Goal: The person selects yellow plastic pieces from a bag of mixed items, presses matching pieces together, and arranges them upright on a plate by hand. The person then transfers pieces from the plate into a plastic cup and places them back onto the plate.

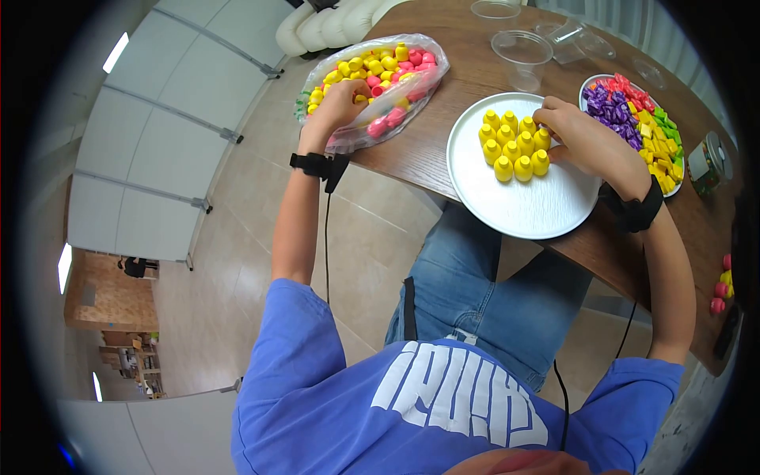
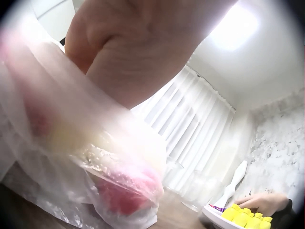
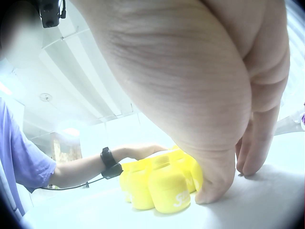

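Observation:
On a white round plate (image 1: 518, 214) stand several small yellow bottles (image 1: 507, 150), upright and packed close in rows. My right hand (image 1: 590, 138) is at the right side of this group. In the right wrist view its thumb (image 3: 214, 176) lies against a front bottle (image 3: 167, 188), with the other fingertips down on the plate. My left hand (image 1: 339, 107) reaches into a clear plastic bag (image 1: 431, 51) full of yellow and pink bottles (image 1: 394, 119). Its fingertips are among the bottles, and I cannot tell whether they grip one.
Clear plastic cups (image 1: 522, 59) stand behind the plate. To the right is a dish (image 1: 584, 95) of purple, red, yellow and green wrapped pieces, beside a lidded jar (image 1: 707, 164). Pink and yellow bottles (image 1: 722, 289) lie near the table's right edge.

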Demonstrator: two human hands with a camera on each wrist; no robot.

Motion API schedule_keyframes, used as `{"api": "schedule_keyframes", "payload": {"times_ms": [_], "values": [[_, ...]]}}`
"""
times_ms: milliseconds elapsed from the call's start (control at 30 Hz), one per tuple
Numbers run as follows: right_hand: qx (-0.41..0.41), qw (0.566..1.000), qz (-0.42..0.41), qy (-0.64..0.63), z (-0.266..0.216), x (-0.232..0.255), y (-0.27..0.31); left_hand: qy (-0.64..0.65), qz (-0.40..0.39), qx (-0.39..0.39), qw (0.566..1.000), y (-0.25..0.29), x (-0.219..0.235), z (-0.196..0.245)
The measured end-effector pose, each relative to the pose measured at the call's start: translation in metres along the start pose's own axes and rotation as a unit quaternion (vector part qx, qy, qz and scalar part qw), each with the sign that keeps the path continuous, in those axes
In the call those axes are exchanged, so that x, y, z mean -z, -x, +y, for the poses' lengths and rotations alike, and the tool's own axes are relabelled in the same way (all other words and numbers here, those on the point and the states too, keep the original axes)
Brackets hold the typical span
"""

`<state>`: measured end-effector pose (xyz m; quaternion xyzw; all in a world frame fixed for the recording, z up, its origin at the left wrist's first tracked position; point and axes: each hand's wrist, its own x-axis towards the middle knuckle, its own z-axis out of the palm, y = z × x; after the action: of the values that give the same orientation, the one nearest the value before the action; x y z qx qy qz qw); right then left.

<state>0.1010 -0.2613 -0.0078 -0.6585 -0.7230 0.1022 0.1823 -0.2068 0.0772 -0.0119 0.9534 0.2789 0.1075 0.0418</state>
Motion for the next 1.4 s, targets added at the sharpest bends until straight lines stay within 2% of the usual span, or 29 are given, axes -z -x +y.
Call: {"api": "schedule_keyframes", "payload": {"times_ms": [33,100,133,200,233,300,333,400,433,500,567,700,767,833,1100,1167,1400], "values": [[0.000,1.000,0.001,0.000,0.000,0.000,0.000,0.000,0.000,-0.001,1.000,0.000,-0.001,-0.001],[-0.001,1.000,0.006,-0.003,0.001,-0.002,0.001,0.066,0.070,-0.018,0.995,0.005,0.000,0.003],[-0.001,1.000,0.006,-0.003,0.001,-0.001,0.001,0.067,0.070,-0.018,0.995,0.007,0.001,0.004],[-0.002,1.000,0.001,-0.004,0.001,-0.001,0.000,0.040,0.096,0.038,0.994,0.012,0.009,0.013],[-0.001,1.000,0.000,-0.005,0.001,-0.001,0.000,0.040,0.096,0.039,0.994,0.013,0.010,0.012],[-0.008,1.000,0.003,-0.012,-0.001,0.000,0.000,0.067,0.186,-0.011,0.980,0.015,0.013,0.013],[-0.008,1.000,0.003,-0.013,-0.002,0.001,0.000,0.067,0.185,-0.011,0.980,0.017,0.012,0.014],[-0.029,0.999,-0.033,0.006,-0.003,0.003,-0.001,0.208,0.229,0.008,0.951,0.025,0.015,0.038],[-0.032,0.999,-0.035,0.005,-0.003,0.002,-0.002,0.211,0.225,0.008,0.951,0.030,0.014,0.053],[-0.042,0.998,-0.042,0.007,-0.002,0.002,-0.003,0.297,0.201,-0.052,0.932,0.045,0.011,0.087],[-0.046,0.998,-0.041,0.007,-0.002,0.001,-0.004,0.250,0.165,-0.115,0.947,0.063,0.008,0.127],[-0.038,0.998,-0.041,0.009,-0.001,0.002,-0.004,0.295,0.067,-0.113,0.946,0.092,-0.010,0.186],[-0.037,0.998,-0.044,0.006,-0.001,0.002,-0.004,0.302,0.073,-0.123,0.943,0.094,-0.023,0.199],[-0.039,0.998,-0.039,0.004,-0.001,0.002,-0.003,0.290,0.086,-0.090,0.949,0.093,-0.027,0.208],[-0.026,0.999,-0.032,-0.002,0.003,0.000,-0.003,0.337,0.057,-0.089,0.936,0.093,-0.024,0.218],[-0.029,0.999,-0.035,-0.001,0.004,-0.001,-0.002,0.395,0.045,-0.069,0.915,0.093,-0.027,0.216],[-0.036,0.999,-0.035,0.002,0.001,0.001,-0.003,0.388,0.060,-0.094,0.915,0.091,-0.025,0.208]]}}
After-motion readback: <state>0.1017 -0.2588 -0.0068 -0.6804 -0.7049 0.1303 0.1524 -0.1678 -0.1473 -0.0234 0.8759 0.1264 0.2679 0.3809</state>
